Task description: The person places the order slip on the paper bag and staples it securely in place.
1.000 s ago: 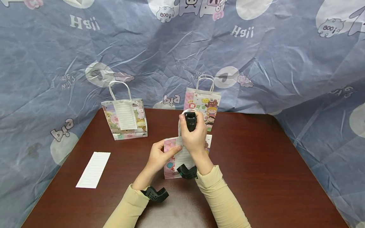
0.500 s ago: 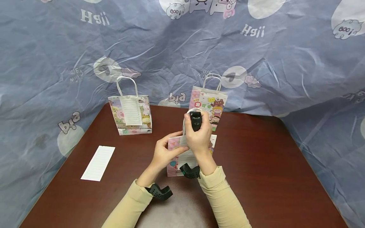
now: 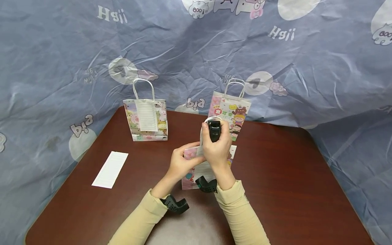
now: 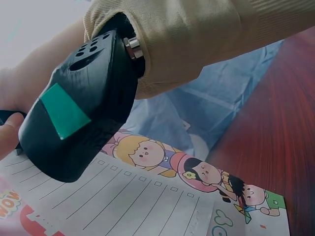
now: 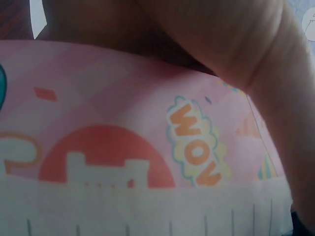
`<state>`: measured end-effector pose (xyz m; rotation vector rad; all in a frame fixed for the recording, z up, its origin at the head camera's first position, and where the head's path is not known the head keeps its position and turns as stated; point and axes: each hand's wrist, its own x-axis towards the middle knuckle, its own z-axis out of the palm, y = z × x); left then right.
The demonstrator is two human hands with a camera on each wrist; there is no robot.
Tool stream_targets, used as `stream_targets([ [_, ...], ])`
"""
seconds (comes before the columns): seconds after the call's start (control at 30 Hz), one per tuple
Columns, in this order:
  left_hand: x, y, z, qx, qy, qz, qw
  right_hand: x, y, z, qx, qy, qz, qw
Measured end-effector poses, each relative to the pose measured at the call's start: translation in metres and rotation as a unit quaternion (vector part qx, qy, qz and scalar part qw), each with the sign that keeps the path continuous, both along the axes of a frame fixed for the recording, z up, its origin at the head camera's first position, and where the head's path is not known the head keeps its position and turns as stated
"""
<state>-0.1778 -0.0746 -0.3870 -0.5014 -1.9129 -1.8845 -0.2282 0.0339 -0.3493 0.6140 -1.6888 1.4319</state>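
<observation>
Looks like a makeshift recording booth tbh: glossy reddish-brown desk [image 3: 281, 190] boxed in on 3 sides by wrinkled blue cartoon-print fabric [image 3: 171, 37], plus 2 black wrist cameras [image 3: 176, 205] being worn. Can't tell if it's a home or an office, the fabric hides the room behind.

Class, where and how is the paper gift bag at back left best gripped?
Probably by the top of its white handle, coming from above: the loop rises clear over the upright gift bag, whose front is partly covered by a lined slip.
</observation>
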Motion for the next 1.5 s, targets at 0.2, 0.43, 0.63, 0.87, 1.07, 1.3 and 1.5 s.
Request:
stream_targets([
  [0.2, -0.002, 0.004, 0.005, -0.022, -0.005, -0.003, 0.9997, 0.000, 0.005, 0.001, -0.002, 0.000, 0.000, 1.0000],
  [0.43, -0.002, 0.008, 0.006, -0.040, 0.007, 0.002, 0.9992, 0.002, 0.011, 0.001, 0.003, -0.003, -0.011, 0.9999],
  [0.63, 0.000, 0.008, 0.006, -0.048, 0.016, 0.015, 0.9986, 0.005, 0.012, 0.001, 0.006, -0.016, 0.000, 0.9998],
  [0.87, 0.001, 0.005, 0.006, -0.045, 0.019, 0.019, 0.9986, 0.007, 0.013, 0.004, 0.039, -0.027, 0.018, 0.9987],
  [1.07, 0.003, 0.002, 0.006, -0.040, 0.018, 0.028, 0.9986, 0.009, 0.015, 0.001, 0.068, -0.039, 0.035, 0.9963],
  [1.3, 0.003, 0.002, 0.005, -0.041, 0.036, 0.020, 0.9983, 0.018, 0.019, 0.000, 0.070, -0.034, 0.018, 0.9968],
  [1.5, 0.006, 0.001, 0.004, -0.044, 0.024, 0.035, 0.9981, 0.024, 0.021, -0.005, 0.024, 0.021, -0.005, 0.9995],
])
